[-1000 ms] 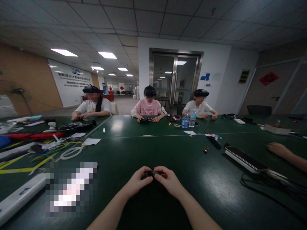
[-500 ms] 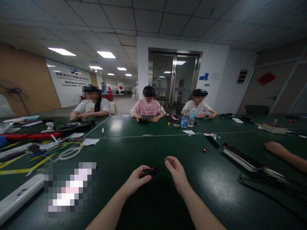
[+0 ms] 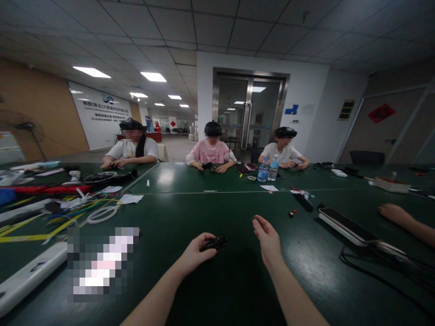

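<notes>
My left hand (image 3: 197,254) is closed round a small bundle of black pieces (image 3: 217,242), which sticks out past its fingertips to the right. To the right and a little farther forward, my right hand (image 3: 267,235) pinches a tiny dark item (image 3: 253,218) between thumb and forefinger; its shape is too small to make out. Both hands are above the dark green table (image 3: 190,213), with a gap between them.
Cables (image 3: 103,214) and a white power strip (image 3: 32,276) lie at the left. A phone-topped white block (image 3: 346,226) with black cords is at the right, near another person's hand (image 3: 390,212). Two bottles (image 3: 268,170) stand farther back; three people sit opposite.
My right hand has moved right and slightly forward, away from my left hand, with the tiny item still pinched. My left hand has hardly moved. The view has shifted slightly.
</notes>
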The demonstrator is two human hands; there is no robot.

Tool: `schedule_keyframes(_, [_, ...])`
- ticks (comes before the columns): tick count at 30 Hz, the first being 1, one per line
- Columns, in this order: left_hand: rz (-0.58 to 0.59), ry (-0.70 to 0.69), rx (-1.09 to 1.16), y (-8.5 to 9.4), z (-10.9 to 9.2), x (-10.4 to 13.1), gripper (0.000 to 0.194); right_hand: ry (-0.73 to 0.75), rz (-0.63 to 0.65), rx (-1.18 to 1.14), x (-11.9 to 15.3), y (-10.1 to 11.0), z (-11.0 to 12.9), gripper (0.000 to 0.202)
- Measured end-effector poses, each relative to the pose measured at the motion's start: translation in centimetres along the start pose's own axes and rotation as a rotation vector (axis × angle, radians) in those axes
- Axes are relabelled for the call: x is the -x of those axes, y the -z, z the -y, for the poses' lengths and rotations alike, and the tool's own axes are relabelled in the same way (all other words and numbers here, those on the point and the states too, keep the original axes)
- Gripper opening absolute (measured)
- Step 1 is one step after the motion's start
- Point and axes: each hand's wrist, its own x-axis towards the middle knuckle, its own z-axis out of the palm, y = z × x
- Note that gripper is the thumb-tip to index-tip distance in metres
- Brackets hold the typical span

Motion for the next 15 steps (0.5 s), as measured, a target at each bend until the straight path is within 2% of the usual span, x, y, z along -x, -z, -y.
schedule_keyframes(7, [0.003,0.012,0.019,-0.2,-0.1,0.0,0.04,0.074,0.041,0.017,0.4,-0.2,0.8,0.043])
schedule_keyframes(15, [-0.002,-0.005,0.056,-0.4,0.2,-0.4,0.04,0.065,0.361,0.196,1.7,-1.7,0.0,0.039])
